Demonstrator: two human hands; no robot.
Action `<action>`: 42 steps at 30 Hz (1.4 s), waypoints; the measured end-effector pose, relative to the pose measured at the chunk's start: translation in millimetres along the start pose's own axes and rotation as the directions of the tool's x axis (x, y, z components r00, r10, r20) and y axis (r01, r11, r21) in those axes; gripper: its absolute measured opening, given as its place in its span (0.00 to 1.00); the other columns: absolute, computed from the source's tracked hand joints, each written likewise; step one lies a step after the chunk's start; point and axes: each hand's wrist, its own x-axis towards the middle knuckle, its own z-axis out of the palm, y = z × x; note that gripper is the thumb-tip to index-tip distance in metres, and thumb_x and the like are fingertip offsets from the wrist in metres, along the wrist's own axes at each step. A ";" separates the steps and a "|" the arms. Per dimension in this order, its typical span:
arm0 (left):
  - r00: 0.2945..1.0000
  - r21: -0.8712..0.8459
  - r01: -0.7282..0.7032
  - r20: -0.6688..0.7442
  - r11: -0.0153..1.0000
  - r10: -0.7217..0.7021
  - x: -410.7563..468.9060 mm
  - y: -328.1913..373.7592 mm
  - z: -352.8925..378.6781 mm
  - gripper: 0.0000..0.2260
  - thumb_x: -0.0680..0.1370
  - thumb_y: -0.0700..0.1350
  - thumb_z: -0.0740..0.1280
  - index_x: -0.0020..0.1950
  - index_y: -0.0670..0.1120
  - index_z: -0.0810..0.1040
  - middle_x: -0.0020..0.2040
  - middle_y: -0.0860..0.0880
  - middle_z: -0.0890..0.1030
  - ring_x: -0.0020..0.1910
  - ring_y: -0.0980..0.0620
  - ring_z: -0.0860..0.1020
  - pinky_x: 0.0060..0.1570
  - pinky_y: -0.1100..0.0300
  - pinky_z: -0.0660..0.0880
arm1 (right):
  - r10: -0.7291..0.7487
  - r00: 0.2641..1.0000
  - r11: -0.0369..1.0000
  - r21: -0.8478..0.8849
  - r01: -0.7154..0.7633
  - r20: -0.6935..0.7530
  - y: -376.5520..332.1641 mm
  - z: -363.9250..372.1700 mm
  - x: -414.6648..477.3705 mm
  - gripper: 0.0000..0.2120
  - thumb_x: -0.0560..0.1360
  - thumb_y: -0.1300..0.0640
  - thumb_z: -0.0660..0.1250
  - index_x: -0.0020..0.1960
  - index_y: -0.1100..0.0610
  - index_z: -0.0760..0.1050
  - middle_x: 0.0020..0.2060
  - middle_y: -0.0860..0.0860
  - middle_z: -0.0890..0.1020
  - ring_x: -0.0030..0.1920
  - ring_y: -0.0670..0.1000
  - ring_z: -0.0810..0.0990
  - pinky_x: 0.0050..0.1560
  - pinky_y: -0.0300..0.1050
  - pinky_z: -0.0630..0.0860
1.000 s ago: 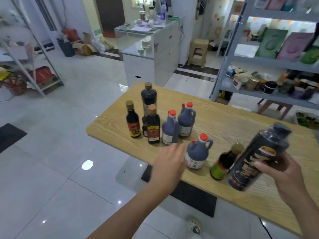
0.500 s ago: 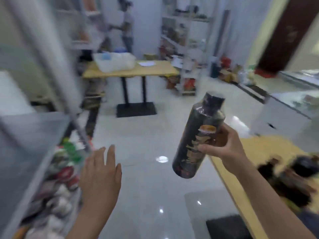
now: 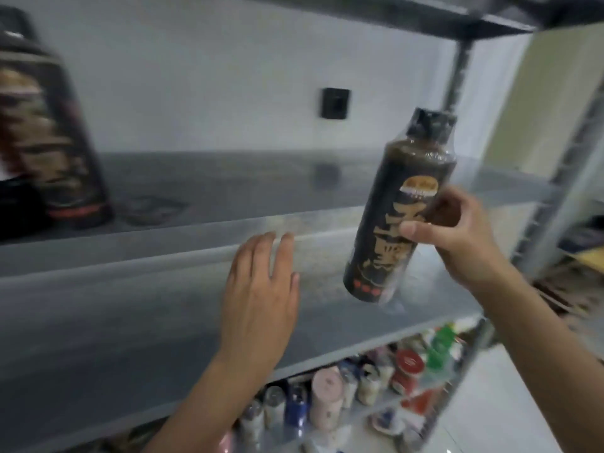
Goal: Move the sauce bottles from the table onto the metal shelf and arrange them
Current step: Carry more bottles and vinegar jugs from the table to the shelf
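1. A dark, round plastic bottle with gold lettering and a black cap under clear shrink-wrap (image 3: 382, 256) is held by the person's right grip (image 3: 457, 237). The thumb is laid across the printed label and the fingers are curled round the far side.
2. The bottle is tilted, with the cap leaning up and to the right and the base lower left. It is carried in the air in front of the grey metal shelf (image 3: 130, 305) and has not been set down on it. In the picture the base overlaps the shelf's broad front lip.
3. The left grip (image 3: 258, 299) is held spread and flat, fingers straight and close together, holding nothing. The palm is turned towards the front lip, just left of the bottle's base; whether the fingertips touch the metal cannot be told.
4. A second dark bottle with gold and red markings (image 3: 49, 142) is seen upright on the shelf board at the far left, well apart from the held one and badly blurred.
5. On the tier below, a crowd of small cans and jars (image 3: 327, 397) is stored in pink, blue, red and green.
6. A black square wall plate (image 3: 334, 103) is fixed to the white wall behind the shelf, and a perforated metal upright (image 3: 457, 76) rises near the bottle's cap.
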 end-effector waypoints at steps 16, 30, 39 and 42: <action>0.986 0.360 0.154 -0.112 0.920 -0.121 -17.6 -146.7 -36.2 0.23 0.79 0.51 0.56 0.73 0.45 0.63 0.70 0.44 0.71 0.72 0.47 0.63 0.71 0.49 0.57 | -0.121 0.954 0.980 0.184 0.071 0.276 -4.0 224.0 147.1 0.20 0.54 0.52 0.79 0.45 0.53 0.79 0.48 0.58 0.83 0.45 0.51 0.81 0.49 0.56 0.81; 0.973 0.338 0.179 -0.201 0.924 -0.115 -14.6 -146.2 -19.2 0.20 0.81 0.52 0.56 0.72 0.46 0.64 0.68 0.43 0.71 0.72 0.46 0.64 0.73 0.47 0.56 | -0.109 0.901 0.987 0.153 0.048 0.421 19.6 241.8 154.0 0.17 0.66 0.59 0.76 0.52 0.52 0.77 0.46 0.47 0.84 0.46 0.45 0.83 0.48 0.43 0.80; 0.975 0.293 0.219 -0.024 0.931 -0.222 -17.9 -135.8 -39.4 0.24 0.81 0.56 0.54 0.75 0.48 0.58 0.74 0.46 0.64 0.76 0.50 0.54 0.74 0.51 0.49 | -0.090 0.886 0.993 0.108 0.045 0.455 8.0 250.8 125.4 0.26 0.64 0.59 0.78 0.59 0.52 0.73 0.49 0.47 0.82 0.48 0.44 0.82 0.46 0.35 0.78; 0.970 0.242 0.220 0.049 0.945 -0.239 -20.1 -135.0 -49.0 0.25 0.81 0.57 0.52 0.76 0.49 0.54 0.77 0.48 0.59 0.77 0.53 0.49 0.75 0.50 0.51 | -0.106 0.886 0.987 0.160 0.036 0.451 7.4 252.3 118.8 0.24 0.65 0.60 0.77 0.58 0.52 0.73 0.48 0.47 0.82 0.47 0.46 0.82 0.47 0.39 0.79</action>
